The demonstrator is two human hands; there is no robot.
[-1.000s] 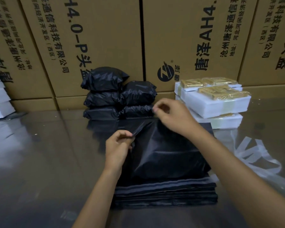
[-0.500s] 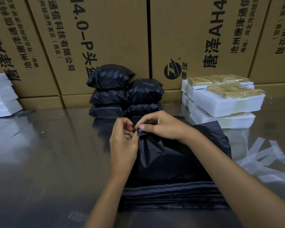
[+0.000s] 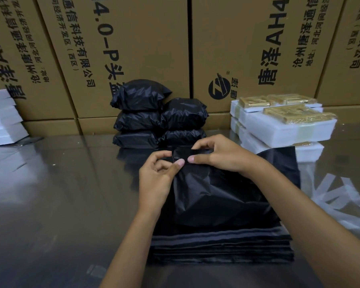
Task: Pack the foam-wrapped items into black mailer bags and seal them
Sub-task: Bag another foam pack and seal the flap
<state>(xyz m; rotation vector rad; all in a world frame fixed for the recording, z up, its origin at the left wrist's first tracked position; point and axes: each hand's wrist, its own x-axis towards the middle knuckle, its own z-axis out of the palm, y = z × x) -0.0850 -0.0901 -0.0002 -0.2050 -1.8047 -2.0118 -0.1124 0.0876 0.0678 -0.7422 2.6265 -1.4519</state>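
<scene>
A black mailer bag (image 3: 216, 192) lies on top of a flat stack of black mailer bags (image 3: 220, 246) in front of me. My left hand (image 3: 156, 177) and my right hand (image 3: 218, 154) both pinch the bag's far top edge, fingertips close together at its mouth. Foam-wrapped items (image 3: 287, 125), white with gold pieces taped on top, are stacked at the right behind the bag. Several packed black bags (image 3: 160, 117) are piled against the cartons at the back.
The table (image 3: 60, 194) is shiny and dark. Tall brown cartons (image 3: 133, 48) form a wall along its far edge. White foam sheets (image 3: 2, 119) are stacked at far left. Clear film strips (image 3: 341, 196) lie at the right.
My right hand came in from the bag's far right corner to meet the left hand at the top edge, and both now pinch the mouth, slightly lifted. The view shifted a little.
</scene>
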